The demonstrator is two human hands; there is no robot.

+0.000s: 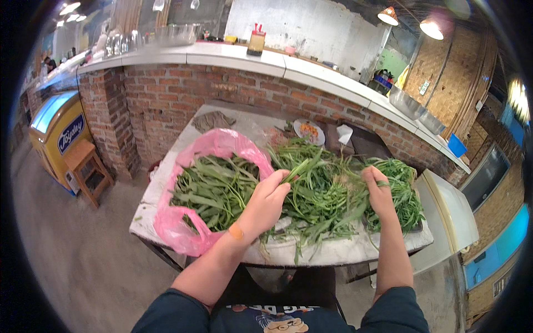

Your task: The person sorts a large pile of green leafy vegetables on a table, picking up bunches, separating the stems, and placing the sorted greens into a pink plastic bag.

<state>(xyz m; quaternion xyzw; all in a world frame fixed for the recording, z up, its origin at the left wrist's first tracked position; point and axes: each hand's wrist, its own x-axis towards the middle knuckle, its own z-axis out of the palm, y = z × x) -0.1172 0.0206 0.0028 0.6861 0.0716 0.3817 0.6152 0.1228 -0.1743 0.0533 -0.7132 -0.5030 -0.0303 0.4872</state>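
Observation:
My left hand (266, 202) is closed around a small bunch of green stems (303, 167), held above the table in the middle. To the right, my right hand (379, 193) grips a leafy green stalk between thumb and fingers; a bit of green stem shows by the knuckles. A pink plastic bag (222, 140) lies open at the left, filled with long-leaved greens (210, 193), probably water spinach. Between and below my hands spreads a loose pile of greens (320, 204). Bundled greens (406, 204) sit beyond my right hand, partly hidden by it.
Everything lies on a worn white table (333, 254). At its back are a grey cloth (214, 120), a plate of chopped orange food (309, 132) and a dark tray (366, 143). A brick wall (233, 85) with a white-tiled counter (325, 77) stands behind. A wooden stool (85, 166) is at left.

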